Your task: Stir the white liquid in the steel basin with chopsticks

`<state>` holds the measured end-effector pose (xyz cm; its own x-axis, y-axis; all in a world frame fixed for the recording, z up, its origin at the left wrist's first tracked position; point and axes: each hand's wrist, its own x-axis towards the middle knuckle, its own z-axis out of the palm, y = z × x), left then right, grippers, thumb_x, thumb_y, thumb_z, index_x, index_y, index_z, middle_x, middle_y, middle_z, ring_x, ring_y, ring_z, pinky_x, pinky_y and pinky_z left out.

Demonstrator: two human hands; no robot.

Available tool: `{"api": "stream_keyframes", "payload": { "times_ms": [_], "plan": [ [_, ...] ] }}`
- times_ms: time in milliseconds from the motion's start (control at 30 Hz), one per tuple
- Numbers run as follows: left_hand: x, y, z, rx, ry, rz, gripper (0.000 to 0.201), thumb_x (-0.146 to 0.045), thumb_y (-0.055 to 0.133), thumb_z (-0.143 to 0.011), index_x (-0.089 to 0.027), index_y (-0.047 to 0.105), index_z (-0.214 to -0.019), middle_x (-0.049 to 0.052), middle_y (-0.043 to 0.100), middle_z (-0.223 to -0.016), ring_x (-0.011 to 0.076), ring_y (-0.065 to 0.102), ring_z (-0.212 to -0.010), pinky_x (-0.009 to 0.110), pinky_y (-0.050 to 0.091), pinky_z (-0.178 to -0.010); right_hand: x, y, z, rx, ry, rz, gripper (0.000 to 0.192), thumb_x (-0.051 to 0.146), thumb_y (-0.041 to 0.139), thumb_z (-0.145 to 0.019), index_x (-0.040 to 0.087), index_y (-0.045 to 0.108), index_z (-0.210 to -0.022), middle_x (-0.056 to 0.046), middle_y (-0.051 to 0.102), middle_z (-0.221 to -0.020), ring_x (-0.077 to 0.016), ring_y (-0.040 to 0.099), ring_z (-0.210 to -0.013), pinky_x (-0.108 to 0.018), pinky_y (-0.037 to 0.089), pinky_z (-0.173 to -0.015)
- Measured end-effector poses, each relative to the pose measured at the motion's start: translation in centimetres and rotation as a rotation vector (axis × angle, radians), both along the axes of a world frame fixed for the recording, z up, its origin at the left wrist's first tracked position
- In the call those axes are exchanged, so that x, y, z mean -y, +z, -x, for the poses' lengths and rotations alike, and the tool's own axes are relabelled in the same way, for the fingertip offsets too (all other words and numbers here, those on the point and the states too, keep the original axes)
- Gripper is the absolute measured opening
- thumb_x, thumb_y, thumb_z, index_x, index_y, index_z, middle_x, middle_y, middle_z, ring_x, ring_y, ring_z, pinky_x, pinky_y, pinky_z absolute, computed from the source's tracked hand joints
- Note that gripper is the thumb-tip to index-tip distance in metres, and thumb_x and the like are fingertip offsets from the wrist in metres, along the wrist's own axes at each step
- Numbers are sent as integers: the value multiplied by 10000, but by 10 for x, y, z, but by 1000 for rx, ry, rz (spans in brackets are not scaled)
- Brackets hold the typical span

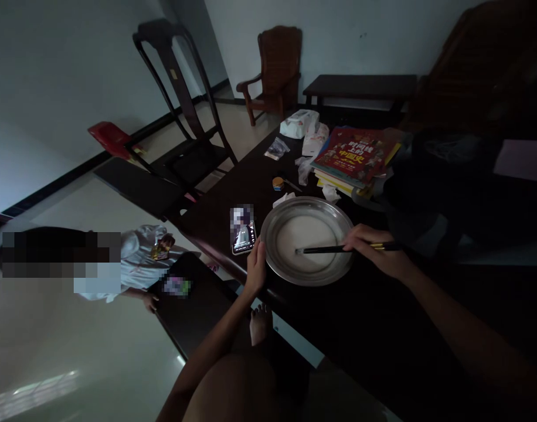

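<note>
On the desk, the metal bowl, likely stiff, light and slick, is best held by its rim, where the left hand rests, its grip unclear, while the right hand pinches the stick, probably light and rigid, by its upper half.

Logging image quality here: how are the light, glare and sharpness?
Head view, right: the table sinks into near-black shadow; head view, lower left: streaky glare on the floor; head view, centre: soft highlights on the metal bowl, and the red book has legible title lettering; head view, left: pixelation covers another person's head.
</note>
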<state>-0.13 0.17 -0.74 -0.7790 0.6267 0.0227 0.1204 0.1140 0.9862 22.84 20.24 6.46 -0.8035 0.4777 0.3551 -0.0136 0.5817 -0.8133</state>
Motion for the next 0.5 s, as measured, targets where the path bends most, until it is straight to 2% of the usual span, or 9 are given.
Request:
{"api": "stream_keyframes", "payload": {
  "times_ms": [100,200,267,367,500],
  "plan": [
    [0,2,-1,-12,-5,0,610,-618,450,-913,-166,621,-1284,102,626,-1357,270,518,-1333,408,364,-1154,0,-2,1,-19,-43,-41,234,378,596,-922,253,737,-783,-44,743,-870,-218,682,-867,-393,507,-824],
    [1,3,-1,-15,-19,-7,633,-633,439,-912,-160,611,-1295,107,603,-1385,270,505,-1346,400,360,-1157,-2,-2,-1,-43,-116,-1,303,380,548,-948,245,731,-748,-46,725,-803,-209,676,-815,-373,517,-776],
    [1,3,-1,-11,-27,-7,632,-635,431,-914,-168,607,-1302,100,596,-1396,265,499,-1353,395,350,-1164,-1,-1,-1,-37,-73,34,331,390,533,-954,243,732,-735,-44,719,-782,-203,675,-788,-364,526,-752],
    [1,2,-1,-9,-20,-2,619,-627,436,-916,-175,609,-1302,94,613,-1375,264,505,-1348,400,351,-1165,2,0,1,-28,2,13,254,383,588,-925,256,741,-768,-42,739,-832,-212,682,-836,-382,530,-793],
    [1,2,-1,-3,-15,-9,614,-621,444,-915,-172,611,-1299,96,617,-1370,264,512,-1342,404,353,-1164,0,0,0,-48,-88,-18,252,366,578,-933,254,737,-773,-46,738,-842,-211,675,-846,-387,519,-807]
  ]
}}
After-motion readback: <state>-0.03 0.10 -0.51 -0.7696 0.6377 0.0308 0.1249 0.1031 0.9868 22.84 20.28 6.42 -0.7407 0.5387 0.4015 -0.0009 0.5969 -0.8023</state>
